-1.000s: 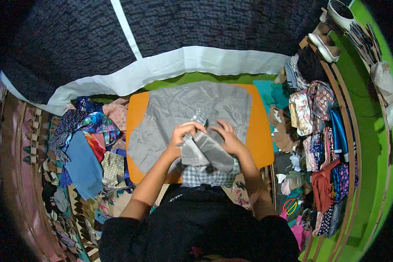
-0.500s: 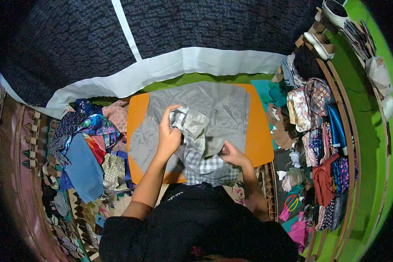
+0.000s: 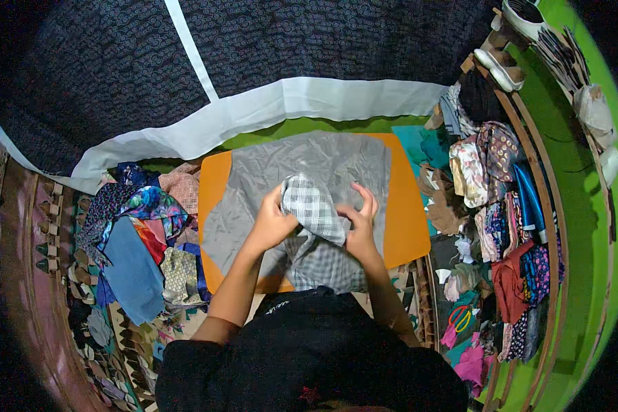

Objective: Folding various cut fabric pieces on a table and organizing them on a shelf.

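Observation:
My left hand [image 3: 273, 221] is closed on the upper left part of a grey-and-white checked cloth [image 3: 312, 206]. The cloth hangs in folds from that hand, and its lower part [image 3: 323, 264] drapes toward my lap. At the cloth's right edge, my right hand [image 3: 362, 223] has its fingers apart and raised, with its palm side beside the fabric. Whether the heel of that hand touches the cloth is hard to make out. Beneath both hands a wrinkled grey fabric [image 3: 254, 175] lies spread over an orange board [image 3: 406, 206].
To the left is a heap of coloured cloths, among them a blue piece [image 3: 132, 275]. Folded and bundled fabrics fill the right side, where scissors with red and yellow handles [image 3: 460, 318] lie. A dark patterned curtain [image 3: 323, 41] with a white border hangs beyond the board.
My right hand has moved up and inward to the cloth, its fingers spreading. The checked cloth has turned and now shows a broader face, while my left hand has shifted slightly right.

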Available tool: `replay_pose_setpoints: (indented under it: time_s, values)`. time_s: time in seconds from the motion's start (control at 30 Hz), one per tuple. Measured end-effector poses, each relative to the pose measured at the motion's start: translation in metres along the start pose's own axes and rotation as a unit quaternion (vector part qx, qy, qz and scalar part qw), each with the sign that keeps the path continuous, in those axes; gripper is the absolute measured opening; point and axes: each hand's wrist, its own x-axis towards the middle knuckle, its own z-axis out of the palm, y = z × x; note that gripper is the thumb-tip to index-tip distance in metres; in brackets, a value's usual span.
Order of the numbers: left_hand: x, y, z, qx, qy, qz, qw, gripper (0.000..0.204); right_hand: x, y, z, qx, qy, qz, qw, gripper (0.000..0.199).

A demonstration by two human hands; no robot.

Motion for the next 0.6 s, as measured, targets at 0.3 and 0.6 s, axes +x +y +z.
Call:
replay_pose_setpoints:
  time_s: [0.3,0.6]
  values:
    - [-0.025,0.02,-0.003,0.064,-0.052,-0.048,0.995,0.03,0.022,0.007,-0.091,0.037,-0.041,0.148,0.988,0.016]
    - [0.031,-0.027,0.004,-0.061,0.16,-0.04,0.984,0.025,0.092,0.05,-0.148,0.124,-0.332,0.249,0.901,0.034]
